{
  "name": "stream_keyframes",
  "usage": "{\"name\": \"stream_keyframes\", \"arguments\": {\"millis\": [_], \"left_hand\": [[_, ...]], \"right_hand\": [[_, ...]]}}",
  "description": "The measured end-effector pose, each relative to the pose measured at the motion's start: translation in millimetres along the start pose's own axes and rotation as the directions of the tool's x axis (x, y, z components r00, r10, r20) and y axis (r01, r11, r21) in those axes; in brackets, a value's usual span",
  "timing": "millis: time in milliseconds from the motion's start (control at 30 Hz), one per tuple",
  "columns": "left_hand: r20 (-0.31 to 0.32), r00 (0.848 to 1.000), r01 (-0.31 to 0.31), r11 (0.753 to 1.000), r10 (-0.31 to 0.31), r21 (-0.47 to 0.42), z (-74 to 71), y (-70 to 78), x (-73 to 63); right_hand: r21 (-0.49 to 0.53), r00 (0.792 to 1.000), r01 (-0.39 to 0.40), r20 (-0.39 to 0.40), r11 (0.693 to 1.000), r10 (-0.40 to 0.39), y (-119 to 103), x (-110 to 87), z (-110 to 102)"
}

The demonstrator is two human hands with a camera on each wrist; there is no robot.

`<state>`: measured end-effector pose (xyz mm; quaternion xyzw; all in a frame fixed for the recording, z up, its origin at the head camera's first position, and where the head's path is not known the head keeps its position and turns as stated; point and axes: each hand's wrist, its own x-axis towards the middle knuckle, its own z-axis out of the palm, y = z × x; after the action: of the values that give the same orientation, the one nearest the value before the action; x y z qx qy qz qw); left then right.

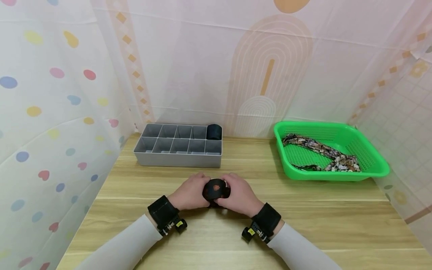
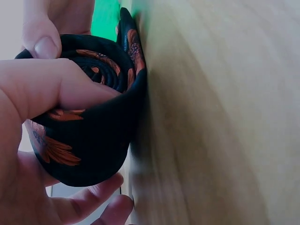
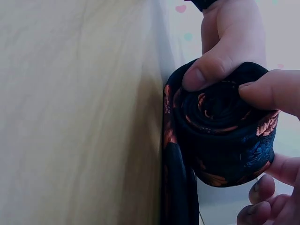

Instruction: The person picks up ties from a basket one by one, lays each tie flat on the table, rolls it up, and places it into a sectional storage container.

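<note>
A black necktie with orange flowers (image 1: 215,192), wound into a thick roll, lies between both hands on the wooden table. My left hand (image 1: 190,193) grips its left side; in the left wrist view the thumb reaches over the spiral end of the necktie (image 2: 84,150). From the other side my right hand (image 1: 242,195) holds the roll, thumb on its upper edge. The right wrist view shows the spiral layers of the necktie (image 3: 229,159) and a short unrolled tail lying flat along the tabletop.
A grey divided organizer box (image 1: 179,160) stands behind the hands, with a dark rolled item (image 1: 214,132) in its back right compartment. To the right is a green plastic basket (image 1: 337,175) holding a patterned necktie (image 1: 315,146). Patterned curtains (image 1: 189,75) border the table (image 1: 303,225).
</note>
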<state>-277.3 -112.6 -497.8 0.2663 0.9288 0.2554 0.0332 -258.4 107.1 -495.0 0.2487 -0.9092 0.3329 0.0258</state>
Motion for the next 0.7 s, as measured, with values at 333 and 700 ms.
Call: {"name": "stream_keyframes", "arguments": {"millis": [333, 700], "left_hand": [[-0.028, 0.996, 0.08, 0.995, -0.082, -0.057, -6.1, 1.0, 0.6], [-0.112, 0.993, 0.039, 0.997, -0.047, -0.073, -3.0, 8.1, -2.1]], "right_hand": [[-0.027, 0.997, -0.068, 0.034, 0.997, 0.069, 6, 3.3, -6], [-0.15, 0.997, -0.039, 0.066, 0.988, 0.049, 9, 1.0, 5]]}}
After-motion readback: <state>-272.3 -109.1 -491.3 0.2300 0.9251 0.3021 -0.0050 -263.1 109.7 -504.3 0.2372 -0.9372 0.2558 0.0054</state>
